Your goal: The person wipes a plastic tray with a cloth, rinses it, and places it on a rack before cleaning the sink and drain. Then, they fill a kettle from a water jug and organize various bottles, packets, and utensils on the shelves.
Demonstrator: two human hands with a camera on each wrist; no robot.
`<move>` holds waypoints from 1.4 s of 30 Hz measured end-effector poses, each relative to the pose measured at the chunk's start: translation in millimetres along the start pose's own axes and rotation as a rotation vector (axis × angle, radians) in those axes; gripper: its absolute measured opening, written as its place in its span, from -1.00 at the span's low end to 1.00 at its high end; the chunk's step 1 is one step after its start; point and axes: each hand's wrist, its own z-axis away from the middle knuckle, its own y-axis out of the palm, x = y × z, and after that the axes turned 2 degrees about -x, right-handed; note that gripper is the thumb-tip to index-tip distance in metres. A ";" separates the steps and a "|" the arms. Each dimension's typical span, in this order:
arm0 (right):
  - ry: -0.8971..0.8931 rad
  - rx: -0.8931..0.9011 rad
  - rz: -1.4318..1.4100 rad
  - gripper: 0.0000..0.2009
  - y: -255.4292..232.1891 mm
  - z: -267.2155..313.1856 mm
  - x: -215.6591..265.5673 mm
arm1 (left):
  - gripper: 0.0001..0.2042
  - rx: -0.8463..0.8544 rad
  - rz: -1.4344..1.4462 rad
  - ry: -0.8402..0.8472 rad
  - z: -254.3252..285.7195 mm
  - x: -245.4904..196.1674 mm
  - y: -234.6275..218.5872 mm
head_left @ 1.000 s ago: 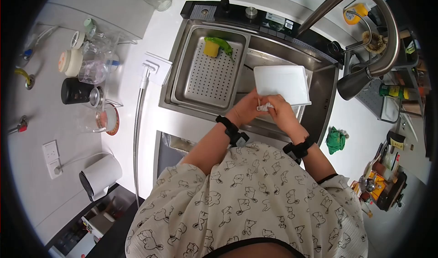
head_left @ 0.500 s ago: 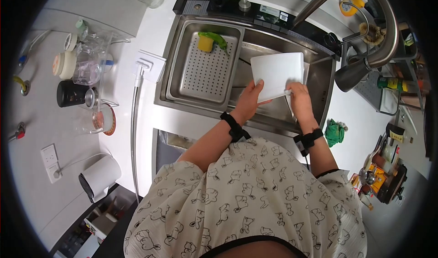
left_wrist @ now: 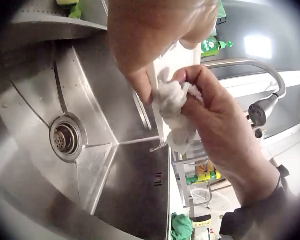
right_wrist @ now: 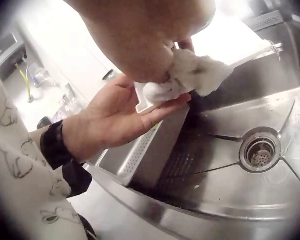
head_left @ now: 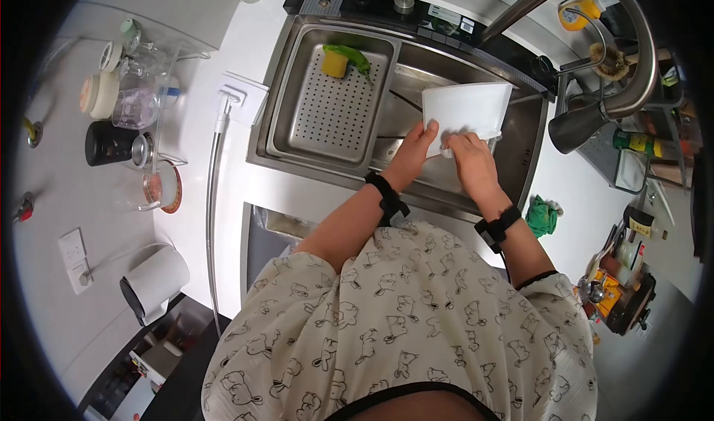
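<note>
Over the right basin, a white rectangular plastic container [head_left: 467, 108] is tilted, one of its sides facing the head camera. My left hand [head_left: 407, 157] grips its near left edge, with the thumb on the upper face and the fingers underneath. My right hand [head_left: 476, 166] bunches a crumpled white cloth [left_wrist: 172, 102] and presses it along the container's near edge. In the right wrist view the cloth [right_wrist: 202, 74] bulges out past the fingers, close to the left fingertips [right_wrist: 177, 101].
A perforated steel tray [head_left: 327, 116] with a yellow sponge [head_left: 334, 64] and a green pepper [head_left: 353, 56] sits in the sink's left side. The faucet [head_left: 587, 127] arches in from the right. A green cloth [head_left: 542, 216] lies on the right counter. The drain [left_wrist: 66, 139] shows below the hands.
The container has been turned, from showing its inside to showing a side. My right hand moved right along its edge with the cloth, then back left nearer my left hand.
</note>
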 end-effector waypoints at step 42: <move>0.577 -0.317 -0.297 -0.84 -8.1 -22.4 -29.9 | -0.49 -0.111 0.043 -0.059 5.7 -1.7 -15.4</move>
